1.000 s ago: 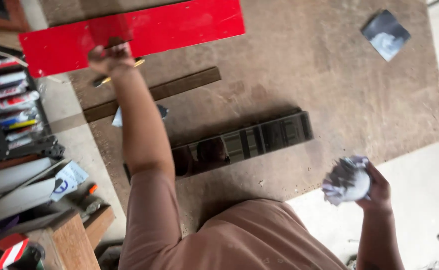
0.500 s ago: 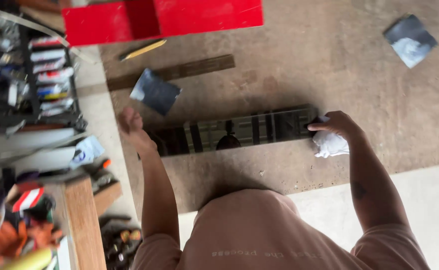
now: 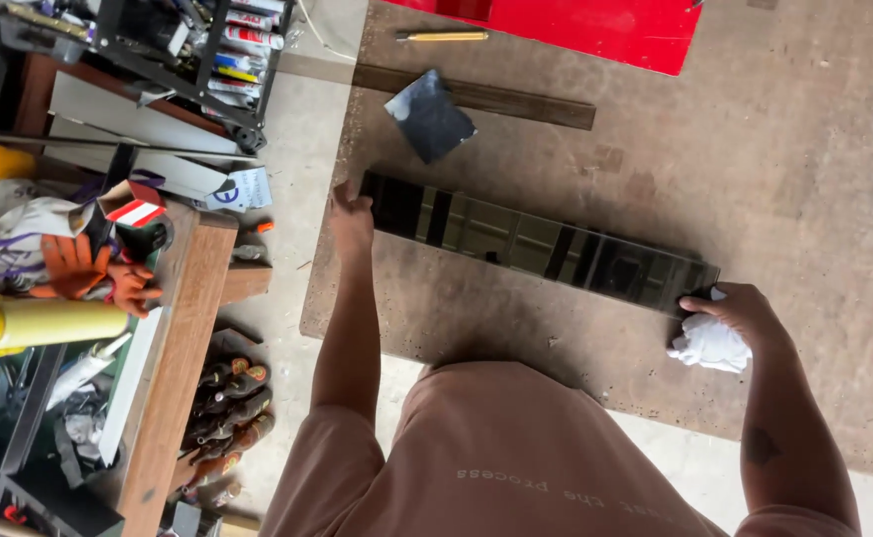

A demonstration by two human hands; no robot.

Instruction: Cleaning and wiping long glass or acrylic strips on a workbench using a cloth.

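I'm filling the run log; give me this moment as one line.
left hand: on strip's left end | right hand: white rag at right end | dark mirrored strip: flat on brown board

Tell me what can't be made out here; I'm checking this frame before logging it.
Head view:
- Right end of the long dark glass strip: covered by the right hand and white rag.
- Red panel: cut off by the top edge.
- Tubes in the black rack: too small to identify.
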